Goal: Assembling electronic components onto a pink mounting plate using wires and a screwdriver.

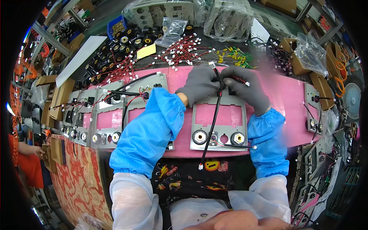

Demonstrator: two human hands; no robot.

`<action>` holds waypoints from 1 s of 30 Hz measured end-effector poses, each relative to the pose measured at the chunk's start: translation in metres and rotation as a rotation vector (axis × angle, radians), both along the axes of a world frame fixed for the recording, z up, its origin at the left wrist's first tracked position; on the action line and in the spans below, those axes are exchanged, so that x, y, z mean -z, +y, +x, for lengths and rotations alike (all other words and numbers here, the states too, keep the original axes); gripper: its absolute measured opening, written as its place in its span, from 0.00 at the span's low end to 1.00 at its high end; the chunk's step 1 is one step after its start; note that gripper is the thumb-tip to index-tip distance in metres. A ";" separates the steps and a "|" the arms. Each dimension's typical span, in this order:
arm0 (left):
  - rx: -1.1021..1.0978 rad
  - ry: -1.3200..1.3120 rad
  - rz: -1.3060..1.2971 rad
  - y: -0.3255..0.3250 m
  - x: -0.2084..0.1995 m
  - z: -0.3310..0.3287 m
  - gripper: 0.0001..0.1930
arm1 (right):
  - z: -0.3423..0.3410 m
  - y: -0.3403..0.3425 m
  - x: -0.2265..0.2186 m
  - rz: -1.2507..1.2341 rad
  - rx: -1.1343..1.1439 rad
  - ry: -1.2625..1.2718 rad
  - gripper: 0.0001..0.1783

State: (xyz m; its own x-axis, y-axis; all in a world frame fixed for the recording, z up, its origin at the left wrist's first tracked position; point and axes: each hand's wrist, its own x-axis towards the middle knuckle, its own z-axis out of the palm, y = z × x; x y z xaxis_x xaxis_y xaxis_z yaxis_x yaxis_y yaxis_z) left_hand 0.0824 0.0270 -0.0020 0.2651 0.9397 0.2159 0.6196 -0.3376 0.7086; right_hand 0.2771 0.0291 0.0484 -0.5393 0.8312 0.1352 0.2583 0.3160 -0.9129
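Note:
In front of me a grey metal panel (196, 119) lies on the pink work surface, with two round brass-centred fittings along its near edge. At its far edge my left hand (201, 85), in a grey glove, is closed on a black cable (217, 105). My right hand (248, 89), also gloved, has its fingers curled against the same cable from the other side. The cable hangs across the panel to a white connector (201, 166) beyond its near edge. Thin red and black wires with a white plug (247, 84) pass by my right fingers, whose tips are partly hidden.
Similar wired panels (96, 115) lie to the left and another panel (311, 103) to the right. Behind are red wires (180, 51), black round fittings (122, 46), yellow-green wires (235, 56), a blue bin (111, 28) and bagged panels (228, 21). A co-worker's hand (37, 150) shows at far left.

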 end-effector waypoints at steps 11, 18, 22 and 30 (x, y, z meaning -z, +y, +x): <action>-0.013 0.008 0.033 0.000 0.006 0.000 0.13 | -0.008 0.005 0.008 0.571 -0.057 -0.197 0.11; -0.003 -0.023 0.035 0.003 0.005 0.000 0.12 | -0.007 -0.001 0.005 0.179 0.099 -0.089 0.11; -0.005 -0.004 0.021 0.000 0.002 0.000 0.11 | -0.008 0.000 0.008 0.119 0.114 -0.089 0.10; -0.030 0.080 0.017 -0.006 -0.010 0.002 0.09 | -0.009 -0.001 0.009 0.264 0.024 -0.185 0.10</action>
State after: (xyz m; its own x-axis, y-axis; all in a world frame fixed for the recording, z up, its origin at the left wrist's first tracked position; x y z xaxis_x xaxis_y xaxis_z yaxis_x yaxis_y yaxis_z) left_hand 0.0841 0.0206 0.0076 0.2537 0.9440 0.2110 0.6838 -0.3293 0.6511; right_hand 0.2680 0.0280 0.0391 -0.5553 0.7934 0.2492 0.4223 0.5272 -0.7374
